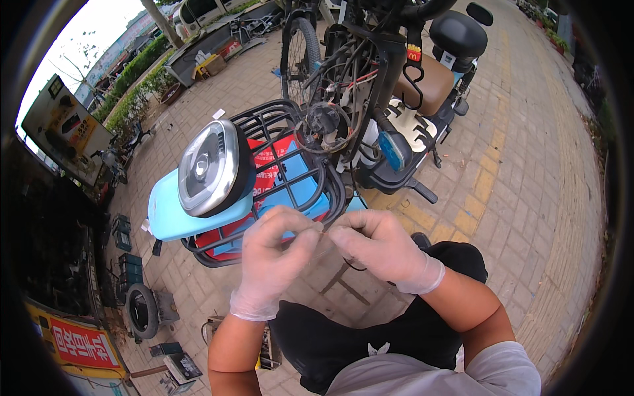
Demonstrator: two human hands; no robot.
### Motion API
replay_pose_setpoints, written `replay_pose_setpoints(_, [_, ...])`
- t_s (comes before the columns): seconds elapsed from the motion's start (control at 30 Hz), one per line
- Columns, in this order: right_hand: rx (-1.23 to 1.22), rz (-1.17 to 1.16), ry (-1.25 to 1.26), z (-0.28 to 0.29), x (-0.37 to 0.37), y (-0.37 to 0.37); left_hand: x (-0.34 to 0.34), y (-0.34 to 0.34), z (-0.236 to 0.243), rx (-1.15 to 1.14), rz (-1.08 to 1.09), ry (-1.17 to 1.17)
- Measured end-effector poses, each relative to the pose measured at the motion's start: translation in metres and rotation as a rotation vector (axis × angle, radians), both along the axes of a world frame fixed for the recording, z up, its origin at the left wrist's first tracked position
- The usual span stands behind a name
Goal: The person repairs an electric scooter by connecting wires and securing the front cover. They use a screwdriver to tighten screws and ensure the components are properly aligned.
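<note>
My left hand [277, 254] and my right hand [383, 247], both in thin clear gloves, meet in front of my lap. The fingers of each are pinched on a thin wire [324, 232], and a copper-coloured bit shows between the fingertips. Just beyond my hands is the black wire basket [264, 115] of an electric scooter, with red and blue printed sheets inside. A headlight [205, 168] in a silver surround rests with a light blue panel [168, 204] on the basket's left. Behind the basket, the scooter's front is uncovered and loose wiring [350, 86] shows.
Another electric scooter with a brown seat [426, 86] stands to the far right. On the left are a loose tyre [142, 310], dark batteries [130, 270] and a red and yellow sign [82, 343]. Brick paving [522, 198] stretches along the right.
</note>
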State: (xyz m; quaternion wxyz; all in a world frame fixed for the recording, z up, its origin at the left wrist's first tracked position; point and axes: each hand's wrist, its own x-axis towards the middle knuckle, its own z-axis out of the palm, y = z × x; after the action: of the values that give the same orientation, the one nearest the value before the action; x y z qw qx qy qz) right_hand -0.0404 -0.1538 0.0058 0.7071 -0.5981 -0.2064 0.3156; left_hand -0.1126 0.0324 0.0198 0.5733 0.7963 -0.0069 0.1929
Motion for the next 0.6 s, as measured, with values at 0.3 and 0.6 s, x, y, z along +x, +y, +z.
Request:
replay_pose_setpoints(0.3, [0.084, -0.099, -0.184, -0.0055, -0.0037, 0.0071, 0.0037, -0.0039, -0.0014, -0.125, 0.004, 0.030])
replay_pose_setpoints(0.6, [0.041, -0.067, -0.103, -0.0041, 0.0009, 0.0052, 0.0049, -0.0058, -0.0006, -0.106, 0.017, 0.056])
